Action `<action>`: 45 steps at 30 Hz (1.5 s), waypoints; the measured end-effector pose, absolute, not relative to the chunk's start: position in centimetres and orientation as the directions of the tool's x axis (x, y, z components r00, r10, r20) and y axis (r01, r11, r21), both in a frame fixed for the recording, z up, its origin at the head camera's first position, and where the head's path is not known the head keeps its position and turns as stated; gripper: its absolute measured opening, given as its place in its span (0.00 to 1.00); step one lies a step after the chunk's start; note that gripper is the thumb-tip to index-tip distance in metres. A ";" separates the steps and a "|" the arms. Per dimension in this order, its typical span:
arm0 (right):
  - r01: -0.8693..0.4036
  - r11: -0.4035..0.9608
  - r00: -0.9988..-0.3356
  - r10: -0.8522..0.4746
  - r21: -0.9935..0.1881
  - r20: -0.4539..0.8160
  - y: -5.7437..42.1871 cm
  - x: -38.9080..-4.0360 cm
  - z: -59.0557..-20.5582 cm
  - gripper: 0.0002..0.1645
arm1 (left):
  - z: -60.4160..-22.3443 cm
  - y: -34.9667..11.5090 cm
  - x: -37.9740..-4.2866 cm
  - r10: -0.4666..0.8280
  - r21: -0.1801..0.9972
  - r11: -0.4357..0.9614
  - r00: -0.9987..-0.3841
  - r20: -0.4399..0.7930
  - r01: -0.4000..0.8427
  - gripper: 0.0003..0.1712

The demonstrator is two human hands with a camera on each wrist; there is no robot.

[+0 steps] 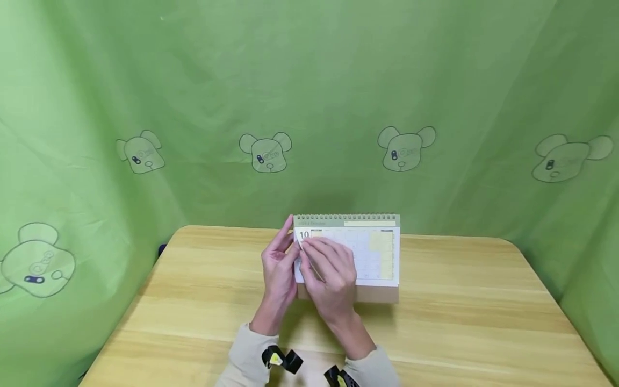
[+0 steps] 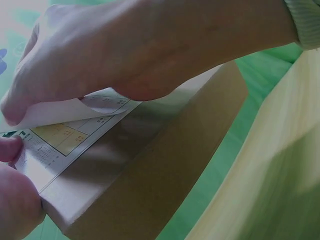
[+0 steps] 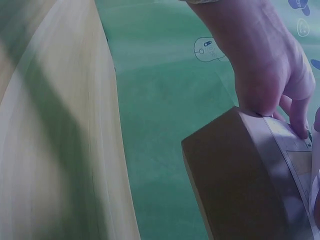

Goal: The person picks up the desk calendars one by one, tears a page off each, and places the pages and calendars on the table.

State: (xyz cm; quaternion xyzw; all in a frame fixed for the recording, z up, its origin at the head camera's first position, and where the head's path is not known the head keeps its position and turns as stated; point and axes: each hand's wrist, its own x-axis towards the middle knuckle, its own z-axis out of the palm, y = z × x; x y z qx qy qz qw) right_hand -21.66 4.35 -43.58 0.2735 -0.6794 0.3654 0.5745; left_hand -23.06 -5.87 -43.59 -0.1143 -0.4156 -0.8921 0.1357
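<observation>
A spiral-bound desk calendar [image 1: 372, 258] with a brown cardboard base [image 1: 377, 294] faces me at mid-table, its printed page marked 10. Along its left edge my left hand [image 1: 280, 269] grips the calendar, thumb in front and fingers reaching up behind the side. My right hand [image 1: 333, 274] crosses the front and pinches a page near that left edge. In the left wrist view the lifted page [image 2: 55, 112] curls away from the sheet beneath, which shows yellow and white date boxes. The right wrist view has my left hand [image 3: 270, 65] at the calendar's corner.
The wooden table [image 1: 483, 312] spreads to both sides of the calendar. A green curtain [image 1: 329, 97] with bear-head drawings hangs behind it and at both sides. Black wrist straps [image 1: 282, 359] sit over the pale sleeves.
</observation>
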 end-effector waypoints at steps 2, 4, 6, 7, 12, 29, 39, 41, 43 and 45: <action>-0.795 0.579 -0.200 0.032 -0.181 0.979 4.5 -21.7 -43.6 0.11 | -43.6 -6.0 -23.2 -0.153 0.708 -0.619 -0.936 0.316 0.340 0.31; -0.800 0.573 -0.202 0.026 -0.180 0.979 4.6 -21.8 -43.6 0.11 | -43.7 -6.0 -23.2 -0.152 0.706 -0.620 -0.935 0.320 0.343 0.31; -0.805 0.565 -0.202 0.024 -0.180 0.979 4.8 -21.8 -43.6 0.11 | -43.7 -6.0 -23.2 -0.147 0.705 -0.621 -0.935 0.322 0.341 0.31; -0.809 0.559 -0.201 0.024 -0.180 0.979 4.9 -21.8 -43.7 0.11 | -43.8 -6.0 -23.2 -0.143 0.706 -0.622 -0.935 0.324 0.339 0.31; -0.829 0.529 -0.191 0.039 -0.182 0.981 5.5 -21.6 -43.9 0.10 | -43.9 -5.7 -23.1 -0.113 0.707 -0.636 -0.944 0.311 0.309 0.30; -0.841 0.505 -0.190 0.058 -0.193 0.980 6.0 -21.6 -44.1 0.09 | -43.9 -5.5 -22.8 -0.123 0.679 -0.675 -0.951 0.284 0.290 0.31; -0.846 0.494 -0.196 0.065 -0.202 0.978 6.1 -21.7 -44.1 0.09 | -44.0 -5.4 -23.0 -0.129 0.675 -0.669 -0.943 0.306 0.311 0.29; -0.845 0.494 -0.198 0.067 -0.205 0.978 6.1 -21.7 -44.1 0.09 | -44.0 -5.4 -22.9 -0.130 0.676 -0.668 -0.943 0.306 0.311 0.29; -0.845 0.494 -0.196 0.069 -0.204 0.978 6.1 -21.7 -44.1 0.09 | -44.0 -5.4 -22.9 -0.132 0.676 -0.666 -0.942 0.307 0.314 0.28; -0.846 0.494 -0.193 0.071 -0.203 0.979 6.1 -21.7 -44.1 0.09 | -44.0 -5.4 -22.9 -0.133 0.679 -0.662 -0.942 0.309 0.317 0.29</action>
